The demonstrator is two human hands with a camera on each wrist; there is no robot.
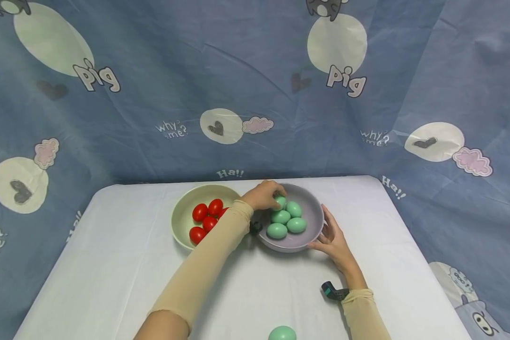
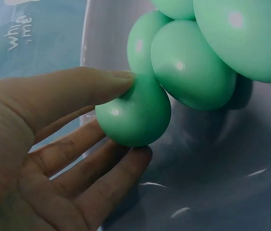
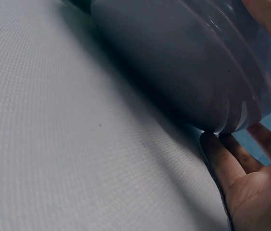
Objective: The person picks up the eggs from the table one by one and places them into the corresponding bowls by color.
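In the head view a grey-purple bowl (image 1: 310,203) stands on the white table, with several mint-green eggs in it. My left hand (image 1: 263,194) reaches over its left rim and pinches one green egg (image 2: 138,118) between thumb and fingers. This egg is at the bowl's inner wall, close beside the other eggs (image 2: 193,65). At the right side of the bowl, my right hand (image 1: 335,241) rests against the outer wall with spread fingers. The right wrist view shows fingertips (image 3: 217,149) touching the bowl's outside (image 3: 164,62) low down.
Left of the grey-purple bowl is a pale green bowl (image 1: 179,226) with several red egg-shaped pieces (image 1: 199,212), partly hidden by my left sleeve. Another green egg (image 1: 282,333) lies at the near edge of the view. A patterned blue cloth (image 1: 238,85) hangs behind the table.
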